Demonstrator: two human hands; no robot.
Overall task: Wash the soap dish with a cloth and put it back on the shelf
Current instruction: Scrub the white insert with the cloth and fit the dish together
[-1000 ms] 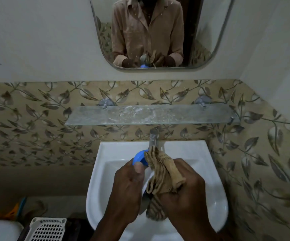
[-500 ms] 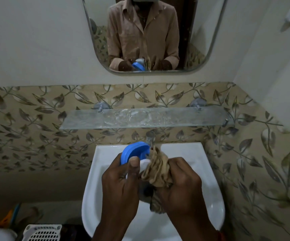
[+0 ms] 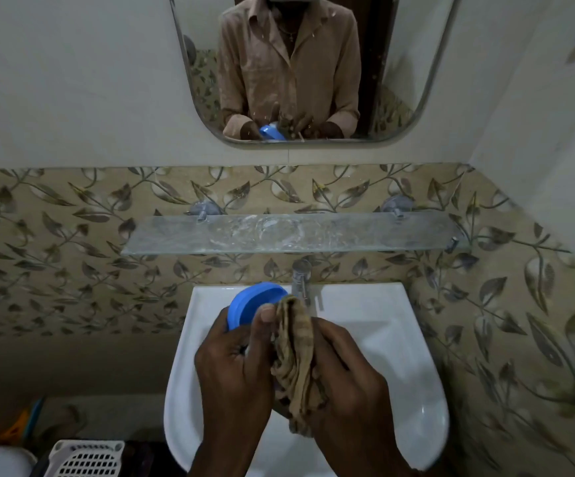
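Two hands over sink (image 3: 399, 339) | left hand (image 3: 234, 366) grips blue soap dish (image 3: 251, 306) | right hand (image 3: 344, 380) clutches cloth (image 3: 294, 356) against dish

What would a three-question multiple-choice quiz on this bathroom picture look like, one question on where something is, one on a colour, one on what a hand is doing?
1. Where is the soap dish?
A. On the glass shelf
B. Held above the sink
C. On the floor

2. What colour is the soap dish?
A. Blue
B. Red
C. Green

3. What is the right hand doing?
A. Hanging idle
B. Turning the tap
C. Gripping the cloth

Answers:
1 B: the left hand holds the dish over the white sink, while the glass shelf above bears no dish.
2 A: its rounded shell shows plain blue above the thumb.
3 C: its fingers curl round the bunched brown cloth, pressed against the dish; the tap stands untouched behind.
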